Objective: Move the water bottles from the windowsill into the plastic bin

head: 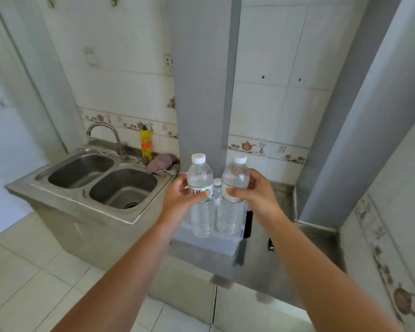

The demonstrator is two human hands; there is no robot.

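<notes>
- The left hand [177,200] is closed around the label of the left bottle [201,195], thumb across the front and fingers wrapped behind.
- The right hand [256,195] grips the right bottle [233,195] the same way, thumb on the label and fingers curled round the far side.
- Both bottles are upright, white caps on, side by side and just apart, held over the bin [211,240].
- The bin is pale translucent plastic and sits on the steel counter [285,259], near its front left edge.
- A third bottle [217,185] shows between the two held ones, farther back; only its cap and shoulder are visible, so whether it stands in the bin cannot be told.
- To the left is a double steel sink [101,180] with a tap [106,133]; a yellow bottle [146,144] and a pink cloth [162,161] lie at its far right corner.
- A black object [248,222] stands just right of the bin.
</notes>
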